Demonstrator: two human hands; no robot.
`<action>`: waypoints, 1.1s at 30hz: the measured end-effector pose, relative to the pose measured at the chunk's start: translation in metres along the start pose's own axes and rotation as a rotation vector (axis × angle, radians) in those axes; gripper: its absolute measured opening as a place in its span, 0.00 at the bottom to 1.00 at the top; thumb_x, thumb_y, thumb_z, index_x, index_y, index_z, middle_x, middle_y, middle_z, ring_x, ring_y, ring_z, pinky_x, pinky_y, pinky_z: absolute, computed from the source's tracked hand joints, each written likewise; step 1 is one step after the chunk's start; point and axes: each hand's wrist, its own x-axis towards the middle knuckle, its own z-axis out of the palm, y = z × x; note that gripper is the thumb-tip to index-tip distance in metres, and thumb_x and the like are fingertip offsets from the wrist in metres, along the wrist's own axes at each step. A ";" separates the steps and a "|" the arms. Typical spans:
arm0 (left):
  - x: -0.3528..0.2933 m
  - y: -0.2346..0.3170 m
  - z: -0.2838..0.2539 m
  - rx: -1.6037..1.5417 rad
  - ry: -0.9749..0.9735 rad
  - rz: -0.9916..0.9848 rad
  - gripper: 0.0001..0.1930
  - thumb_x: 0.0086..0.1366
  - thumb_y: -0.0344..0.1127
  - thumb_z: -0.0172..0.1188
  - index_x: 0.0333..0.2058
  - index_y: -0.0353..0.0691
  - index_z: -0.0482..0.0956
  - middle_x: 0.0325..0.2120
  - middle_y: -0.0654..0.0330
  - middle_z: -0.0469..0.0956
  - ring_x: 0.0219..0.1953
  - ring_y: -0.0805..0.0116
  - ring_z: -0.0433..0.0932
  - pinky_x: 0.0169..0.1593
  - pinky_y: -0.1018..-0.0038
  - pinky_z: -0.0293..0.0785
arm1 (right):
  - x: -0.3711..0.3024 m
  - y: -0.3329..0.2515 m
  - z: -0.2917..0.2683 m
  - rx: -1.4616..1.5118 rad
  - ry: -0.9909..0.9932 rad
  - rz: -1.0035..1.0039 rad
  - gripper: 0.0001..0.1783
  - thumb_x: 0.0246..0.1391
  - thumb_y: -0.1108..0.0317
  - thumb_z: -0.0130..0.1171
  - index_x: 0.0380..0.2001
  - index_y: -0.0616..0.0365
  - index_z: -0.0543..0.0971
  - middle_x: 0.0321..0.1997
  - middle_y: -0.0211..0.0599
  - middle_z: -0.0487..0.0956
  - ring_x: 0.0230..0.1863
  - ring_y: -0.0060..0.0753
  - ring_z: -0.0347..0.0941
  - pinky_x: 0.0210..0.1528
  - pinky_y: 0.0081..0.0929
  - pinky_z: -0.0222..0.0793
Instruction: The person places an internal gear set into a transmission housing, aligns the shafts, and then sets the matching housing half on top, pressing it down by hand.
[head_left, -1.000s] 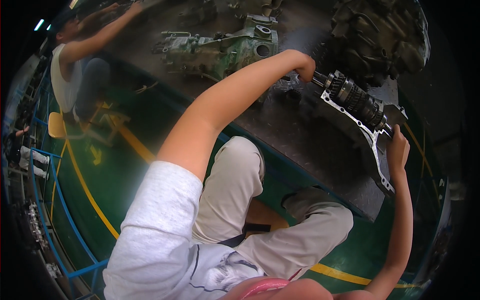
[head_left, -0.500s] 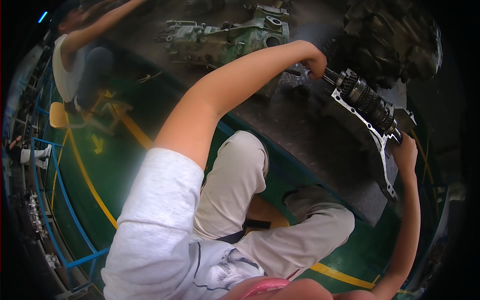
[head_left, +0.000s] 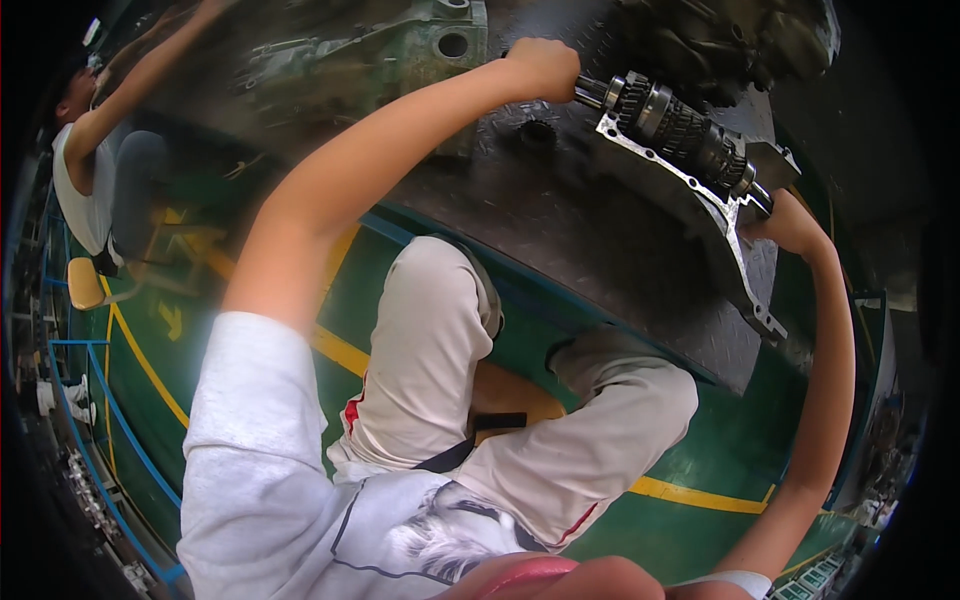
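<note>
- A bare left hand point(head_left: 543, 70) is curled around the upper-left end of a long, dark steel gear shaft point(head_left: 690, 130); its back faces up and most of its fingers are hidden.
- A bare right hand point(head_left: 795, 222) grips the shaft's thin lower-right end, its fingers narrowed in around the metal and partly out of sight.
- Between the 2 hands, the shaft slants down to the right, with toothed rings and smooth bright collars stacked along its middle.
- The shaft lies over the open side of a silver-edged, hollow metal half-casing point(head_left: 745, 262), lengthwise along it; whether it touches the inside cannot be told.
- The half-casing sits near the right end of a dark metal tabletop with a raised tread pattern point(head_left: 600, 290).
- Beyond the shaft stands a large, dark, lumpy metal casing point(head_left: 735, 40).
- A greenish-grey metal gearbox housing with a round hole point(head_left: 420, 45) lies behind the left forearm, blurred toward its left end.
- A small, dark, toothed ring point(head_left: 537, 133) rests on the tabletop just below the left hand.
- At the far left, a co-worker in a white sleeveless top point(head_left: 85, 190) reaches up with outstretched arms.
</note>
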 end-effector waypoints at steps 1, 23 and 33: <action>0.001 0.000 -0.002 -0.003 -0.001 0.008 0.12 0.43 0.37 0.56 0.26 0.36 0.79 0.27 0.49 0.77 0.32 0.52 0.77 0.35 0.64 0.74 | 0.000 -0.002 0.000 0.002 0.000 0.008 0.24 0.27 0.62 0.68 0.26 0.71 0.73 0.25 0.48 0.75 0.29 0.37 0.72 0.35 0.30 0.65; 0.047 -0.008 -0.013 -0.082 -0.832 -0.079 0.11 0.39 0.32 0.59 0.10 0.37 0.65 0.07 0.61 0.60 0.09 0.68 0.60 0.15 0.72 0.57 | -0.013 -0.002 0.033 -0.237 0.531 0.008 0.12 0.41 0.65 0.59 0.30 0.58 0.77 0.29 0.48 0.76 0.34 0.49 0.73 0.37 0.39 0.69; 0.039 -0.006 -0.012 -0.090 -0.746 -0.082 0.10 0.40 0.34 0.60 0.13 0.34 0.69 0.09 0.58 0.64 0.09 0.66 0.62 0.14 0.71 0.58 | -0.010 -0.004 0.025 -0.213 0.425 0.029 0.12 0.41 0.65 0.60 0.30 0.60 0.77 0.30 0.49 0.76 0.34 0.50 0.73 0.37 0.38 0.69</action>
